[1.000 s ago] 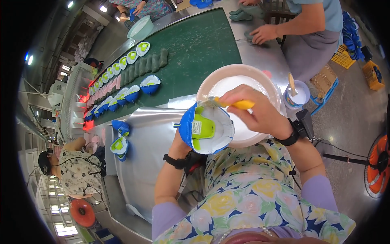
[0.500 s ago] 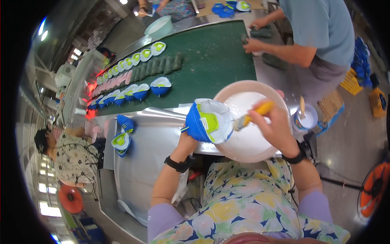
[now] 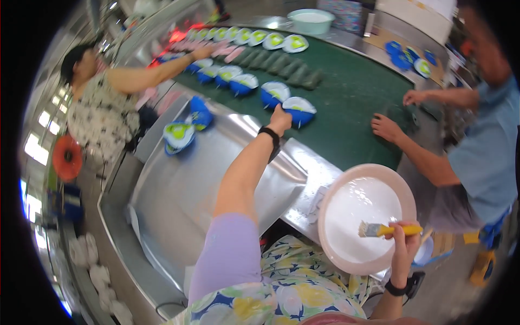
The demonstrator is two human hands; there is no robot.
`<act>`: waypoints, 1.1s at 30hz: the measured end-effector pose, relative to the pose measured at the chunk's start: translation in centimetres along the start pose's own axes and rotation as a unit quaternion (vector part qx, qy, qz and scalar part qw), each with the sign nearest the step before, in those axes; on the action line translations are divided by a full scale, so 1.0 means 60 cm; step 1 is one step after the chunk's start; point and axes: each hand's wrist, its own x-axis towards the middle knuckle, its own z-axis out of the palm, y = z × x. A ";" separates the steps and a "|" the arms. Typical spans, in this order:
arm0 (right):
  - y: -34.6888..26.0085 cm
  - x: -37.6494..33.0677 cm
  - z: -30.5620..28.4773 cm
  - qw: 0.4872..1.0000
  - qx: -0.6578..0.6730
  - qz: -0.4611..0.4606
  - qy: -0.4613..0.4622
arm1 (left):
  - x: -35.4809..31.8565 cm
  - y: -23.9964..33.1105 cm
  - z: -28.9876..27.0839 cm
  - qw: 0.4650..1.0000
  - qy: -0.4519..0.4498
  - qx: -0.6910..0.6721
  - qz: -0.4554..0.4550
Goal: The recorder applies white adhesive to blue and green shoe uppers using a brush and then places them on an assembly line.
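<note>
My left hand [image 3: 280, 120] reaches far forward, its fingers on the near left side of a blue shoe upper [image 3: 301, 112] with white lining and a yellow-green insole, at the green conveyor belt [image 3: 346, 103]. Just left of it stands another blue shoe upper [image 3: 274, 94]. In my right hand [image 3: 403, 241] is a paintbrush [image 3: 387, 230] with a yellow handle and pale bristles. I hold it level over a pinkish basin [image 3: 329, 238] of white liquid, bristles pointing left.
Rows of shoe uppers, dark green pieces [image 3: 281, 66] and pink pieces line the belt. Two blue shoes [image 3: 179, 138] lie on the metal tray [image 3: 179, 216] at left. One co-worker [image 3: 97, 108] reaches over the belt from the left; another [image 3: 482, 157] handles dark pieces at right.
My left hand has carried the shoe upper from beside the basin forward onto the belt. The brush has left the upper and is now over the basin. My view has turned left.
</note>
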 end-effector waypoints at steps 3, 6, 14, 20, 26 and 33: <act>0.011 -0.001 -0.011 1.000 -0.027 -0.011 -0.002 | -0.008 0.007 -0.107 0.941 0.222 0.056 0.249; 0.026 0.007 -0.005 1.000 -0.025 0.017 -0.002 | -0.021 -0.065 -0.293 0.871 0.373 0.172 0.268; 0.007 0.024 0.035 0.999 -0.031 0.034 -0.024 | -0.132 -0.404 -0.517 0.849 0.236 0.462 -0.099; -0.006 0.013 0.034 0.998 -0.030 0.017 -0.046 | -0.145 -0.380 -0.470 0.868 0.248 0.430 -0.008; -0.014 -0.013 0.028 0.999 -0.012 0.024 -0.046 | -0.196 -0.342 -0.475 0.883 0.137 0.441 -0.083; 0.003 -0.035 -0.006 1.000 -0.012 0.006 -0.006 | -0.200 -0.200 -0.477 0.920 0.227 0.319 0.004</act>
